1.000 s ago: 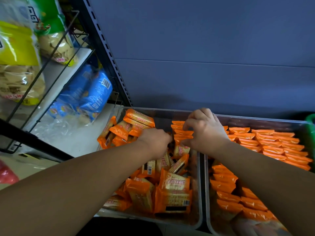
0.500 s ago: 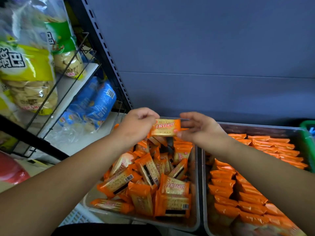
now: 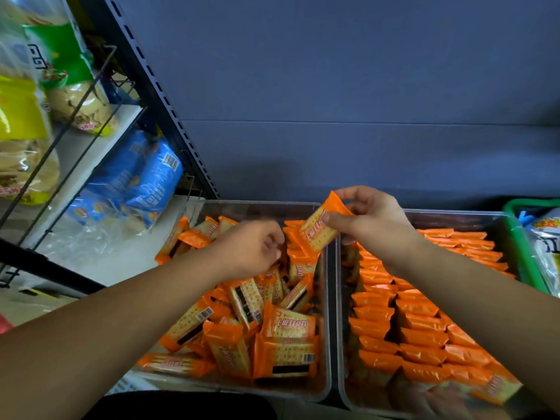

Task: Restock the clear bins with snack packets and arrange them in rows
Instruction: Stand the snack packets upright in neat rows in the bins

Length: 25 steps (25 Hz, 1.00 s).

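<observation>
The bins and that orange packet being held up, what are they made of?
The bins look like clear hard plastic: the contents show through their walls, and the rims are smooth and rounded. The orange packet in the right hand looks like thin glossy plastic film, with a flat sealed end and shiny highlights; any foil lining is hidden.

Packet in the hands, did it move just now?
Yes. The packet moved right, closer to the right wall of the left bin, and now only the right hand holds it, tilted.
</observation>
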Motion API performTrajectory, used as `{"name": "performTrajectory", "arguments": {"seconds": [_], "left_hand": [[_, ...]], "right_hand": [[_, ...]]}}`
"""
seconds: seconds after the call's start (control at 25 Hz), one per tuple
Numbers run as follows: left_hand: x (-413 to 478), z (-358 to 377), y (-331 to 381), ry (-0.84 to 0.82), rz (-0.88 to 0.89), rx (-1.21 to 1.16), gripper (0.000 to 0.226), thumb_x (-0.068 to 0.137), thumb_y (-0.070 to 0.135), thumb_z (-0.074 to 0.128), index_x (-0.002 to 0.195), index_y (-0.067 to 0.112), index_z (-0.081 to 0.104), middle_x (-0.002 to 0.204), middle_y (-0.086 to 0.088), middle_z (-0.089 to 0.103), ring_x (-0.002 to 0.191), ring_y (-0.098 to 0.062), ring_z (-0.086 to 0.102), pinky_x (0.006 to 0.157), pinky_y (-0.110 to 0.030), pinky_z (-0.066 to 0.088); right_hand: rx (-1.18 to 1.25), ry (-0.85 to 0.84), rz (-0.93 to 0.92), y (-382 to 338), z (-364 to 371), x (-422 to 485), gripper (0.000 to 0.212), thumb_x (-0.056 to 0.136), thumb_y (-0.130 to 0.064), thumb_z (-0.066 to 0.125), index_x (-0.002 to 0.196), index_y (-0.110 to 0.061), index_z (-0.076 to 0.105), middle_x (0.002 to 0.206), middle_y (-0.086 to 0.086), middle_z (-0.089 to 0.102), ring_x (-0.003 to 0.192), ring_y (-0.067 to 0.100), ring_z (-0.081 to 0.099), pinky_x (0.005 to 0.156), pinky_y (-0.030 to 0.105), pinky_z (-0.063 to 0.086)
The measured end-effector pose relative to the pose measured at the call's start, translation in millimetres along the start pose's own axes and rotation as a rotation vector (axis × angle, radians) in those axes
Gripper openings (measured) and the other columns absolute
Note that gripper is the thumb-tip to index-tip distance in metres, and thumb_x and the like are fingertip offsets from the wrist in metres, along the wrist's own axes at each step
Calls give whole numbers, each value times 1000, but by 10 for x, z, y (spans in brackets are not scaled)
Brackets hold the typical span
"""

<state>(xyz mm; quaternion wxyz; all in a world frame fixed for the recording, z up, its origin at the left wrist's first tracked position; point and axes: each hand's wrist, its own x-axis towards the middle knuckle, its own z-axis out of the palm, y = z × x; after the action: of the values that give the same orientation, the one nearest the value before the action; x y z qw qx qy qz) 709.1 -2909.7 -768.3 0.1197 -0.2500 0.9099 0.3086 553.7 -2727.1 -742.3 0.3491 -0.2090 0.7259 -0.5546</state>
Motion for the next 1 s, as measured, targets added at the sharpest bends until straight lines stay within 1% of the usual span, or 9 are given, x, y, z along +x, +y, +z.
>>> {"name": "performTrajectory", "arguments": {"seconds": [0.08, 0.2, 0.32, 0.52, 0.68, 0.76, 0.88, 0.96, 1.0], "left_hand": [[58, 115, -97, -193, 57, 273, 33, 100, 32, 67, 133, 26, 64, 130, 4, 66, 122, -17, 62, 100, -37, 54], [155, 193, -172, -351, 73, 444, 48, 100, 49, 62, 142, 26, 58, 138, 0, 60, 127, -25, 56, 103, -40, 50], [237, 222, -204, -416, 132, 572, 50, 102, 58, 51, 141, 28, 58, 132, -2, 61, 127, -28, 53, 104, -40, 45], [238, 149, -296, -445, 121, 397, 42, 97, 52, 64, 136, 37, 65, 109, 14, 61, 114, -15, 61, 95, -33, 53], [189, 96, -230, -571, 163, 685, 47, 103, 61, 45, 129, 31, 70, 108, 10, 46, 121, -20, 49, 104, -41, 42], [190, 112, -194, -563, 162, 740, 53, 106, 61, 39, 111, 22, 74, 109, 5, 47, 118, -22, 48, 100, -42, 43], [212, 235, -251, -458, 182, 751, 45, 99, 59, 55, 74, 22, 61, 95, 2, 61, 104, -23, 57, 83, -40, 52], [229, 335, -314, -376, 172, 586, 30, 90, 51, 74, 78, 25, 67, 101, 2, 68, 98, -21, 64, 82, -43, 59], [229, 359, -323, -372, 147, 464, 24, 86, 47, 80, 97, 27, 73, 114, 2, 69, 105, -20, 65, 88, -43, 59]], "right_hand": [[-89, -51, -68, 58, 9, -13, 24, 89, -17, 81, 109, -26, 71, 95, -2, 79, 82, 11, 74, 65, 19, 57], [-287, -115, -143, 184, 75, 10, 29, 90, -24, 81, 115, -33, 70, 94, -12, 75, 86, -1, 71, 72, 12, 54], [-434, -108, -195, 281, 155, 54, 32, 92, -29, 79, 117, -41, 64, 100, -18, 71, 92, -4, 67, 76, 12, 52], [-538, -86, -276, 320, 259, 127, 34, 95, -28, 75, 124, -40, 61, 103, -17, 70, 91, 0, 68, 80, 22, 58], [-538, -87, -264, 305, 253, 157, 34, 95, -30, 74, 124, -38, 61, 104, -19, 69, 93, -1, 67, 79, 19, 56], [-520, -94, -258, 303, 250, 153, 34, 94, -29, 75, 123, -38, 61, 104, -20, 68, 94, -3, 66, 77, 14, 53], [-494, -89, -250, 316, 234, 152, 33, 94, -30, 76, 121, -40, 61, 102, -20, 68, 95, -5, 66, 72, 11, 50], [-498, -93, -245, 322, 221, 160, 34, 94, -31, 76, 121, -42, 60, 102, -21, 67, 94, -6, 65, 68, 8, 50], [-502, -96, -241, 324, 210, 160, 34, 94, -31, 76, 122, -42, 60, 102, -21, 67, 94, -7, 65, 67, 7, 50]]}}
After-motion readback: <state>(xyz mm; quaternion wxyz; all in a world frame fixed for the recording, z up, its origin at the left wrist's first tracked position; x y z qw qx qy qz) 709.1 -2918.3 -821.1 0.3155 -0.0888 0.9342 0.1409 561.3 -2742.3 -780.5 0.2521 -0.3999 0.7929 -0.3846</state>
